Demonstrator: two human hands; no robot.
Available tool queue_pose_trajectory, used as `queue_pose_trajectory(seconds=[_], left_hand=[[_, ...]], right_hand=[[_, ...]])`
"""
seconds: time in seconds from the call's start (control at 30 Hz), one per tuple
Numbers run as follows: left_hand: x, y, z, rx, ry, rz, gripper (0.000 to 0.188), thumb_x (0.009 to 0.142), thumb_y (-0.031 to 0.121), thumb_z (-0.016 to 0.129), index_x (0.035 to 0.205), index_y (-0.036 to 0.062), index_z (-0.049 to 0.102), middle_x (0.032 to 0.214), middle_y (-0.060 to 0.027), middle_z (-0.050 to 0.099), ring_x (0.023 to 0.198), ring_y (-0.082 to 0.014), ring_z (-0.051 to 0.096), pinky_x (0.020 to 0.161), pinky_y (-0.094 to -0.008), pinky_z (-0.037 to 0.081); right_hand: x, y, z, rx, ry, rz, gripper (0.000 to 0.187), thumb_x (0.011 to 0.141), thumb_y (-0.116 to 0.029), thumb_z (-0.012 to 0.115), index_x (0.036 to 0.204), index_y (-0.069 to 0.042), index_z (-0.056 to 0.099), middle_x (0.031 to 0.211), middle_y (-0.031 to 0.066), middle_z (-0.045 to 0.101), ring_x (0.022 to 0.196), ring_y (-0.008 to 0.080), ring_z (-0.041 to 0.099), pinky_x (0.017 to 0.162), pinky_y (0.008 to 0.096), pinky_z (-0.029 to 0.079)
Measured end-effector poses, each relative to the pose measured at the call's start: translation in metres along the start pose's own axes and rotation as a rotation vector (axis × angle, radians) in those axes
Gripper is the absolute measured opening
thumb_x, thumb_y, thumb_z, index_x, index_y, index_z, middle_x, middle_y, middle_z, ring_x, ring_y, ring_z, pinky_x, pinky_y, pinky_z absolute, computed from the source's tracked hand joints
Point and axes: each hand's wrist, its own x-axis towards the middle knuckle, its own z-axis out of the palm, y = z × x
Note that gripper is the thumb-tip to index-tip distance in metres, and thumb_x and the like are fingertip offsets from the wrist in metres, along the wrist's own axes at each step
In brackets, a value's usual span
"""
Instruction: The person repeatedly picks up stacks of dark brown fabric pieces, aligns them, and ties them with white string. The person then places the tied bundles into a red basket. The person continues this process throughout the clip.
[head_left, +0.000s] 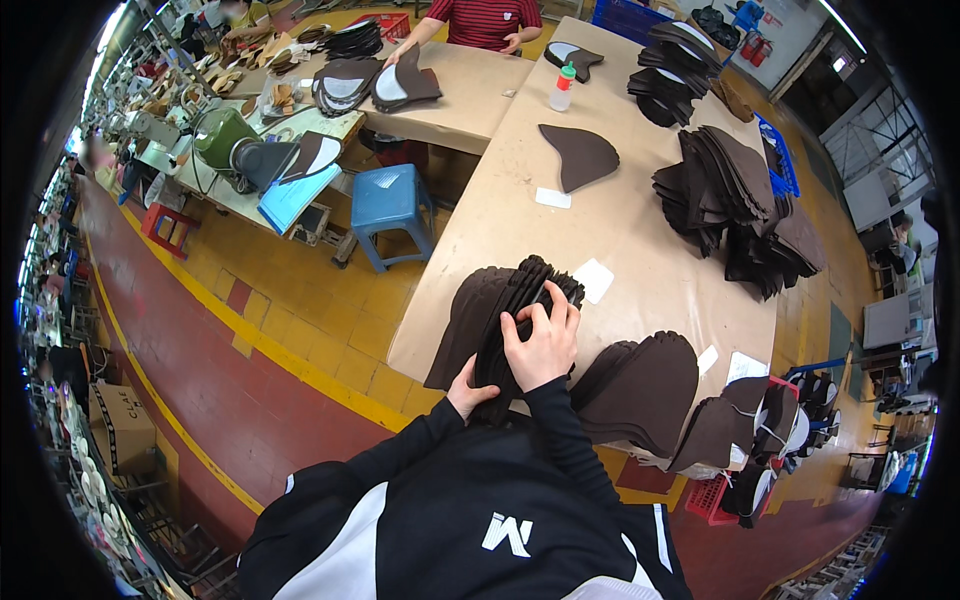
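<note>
A thick stack of dark brown cut pieces [497, 310], apparently shoe parts, stands at the near edge of the table with its layered edges fanned upward. My left hand [472, 391] grips the stack's near lower end, thumb on the outer face and the other fingers mostly hidden behind it. From the right, my right hand [545, 340] bends over the upper edges, thumb and fingers curled onto the layers. Just right of my right wrist lies another pile of brown pieces [640, 392]. A small white card [594, 281] rests beyond the held stack.
More brown stacks [715, 185] line the table's right side, near a single brown piece [580, 155] and a bottle with a green cap [563, 90]. A blue stool [390, 205] and green machine [220, 140] stand left. Across the table, a person in a striped red shirt [485, 22] handles pieces.
</note>
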Motion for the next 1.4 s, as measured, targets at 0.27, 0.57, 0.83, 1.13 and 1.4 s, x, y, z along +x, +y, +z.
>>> queue_pose_trajectory(seconds=[0.27,0.57,0.83,1.13,1.4], left_hand=[[0.001,0.001,0.001,0.002,-0.018,0.005,0.091,0.070,0.008,0.084,0.144,0.0016,0.032,0.135,-0.0078,0.050,0.126,-0.0185,0.046,0.107,-0.0325,0.035],[0.003,-0.002,-0.002,0.099,-0.028,0.045,0.093,0.069,0.014,0.085,0.144,0.0013,0.031,0.137,-0.0090,0.047,0.129,-0.0194,0.043,0.110,-0.0334,0.032],[0.005,-0.002,0.003,0.329,-0.066,0.120,0.098,0.071,0.013,0.084,0.147,0.0000,0.023,0.146,-0.0132,0.038,0.135,-0.0214,0.035,0.112,-0.0338,0.027],[0.007,0.042,-0.016,-0.080,-0.282,-0.500,0.038,0.094,0.030,0.052,0.119,0.0007,0.055,0.118,-0.0209,0.060,0.101,-0.0329,0.065,0.091,-0.0456,0.051],[0.037,0.055,-0.112,0.573,0.144,-0.705,0.039,0.088,0.027,0.059,0.116,-0.0008,0.055,0.104,-0.0206,0.067,0.084,-0.0328,0.067,0.084,-0.0435,0.055]], right_hand=[[0.001,-0.001,0.001,-0.002,0.014,-0.004,0.025,0.072,-0.030,0.075,0.071,-0.010,0.060,0.129,0.0075,0.052,0.115,0.0318,0.046,0.089,0.0428,0.046],[0.001,-0.010,0.002,-0.046,-0.067,0.030,0.038,0.062,-0.024,0.076,0.091,-0.007,0.058,0.138,0.0158,0.039,0.131,0.0416,0.029,0.105,0.0492,0.034],[-0.046,0.017,0.016,0.681,0.121,0.441,0.106,0.061,-0.003,0.078,0.147,-0.012,0.016,0.146,0.0304,0.017,0.131,0.0396,0.033,0.106,0.0436,0.037],[-0.061,0.075,-0.018,1.080,0.050,0.666,0.025,0.072,0.007,0.070,0.096,0.005,0.063,0.093,0.0078,0.068,0.082,0.0138,0.063,0.076,0.0270,0.050],[-0.108,0.170,-0.083,1.288,0.220,0.787,0.047,0.074,-0.011,0.065,0.116,0.002,0.049,0.101,0.0135,0.063,0.089,0.0242,0.064,0.081,0.0346,0.054]])
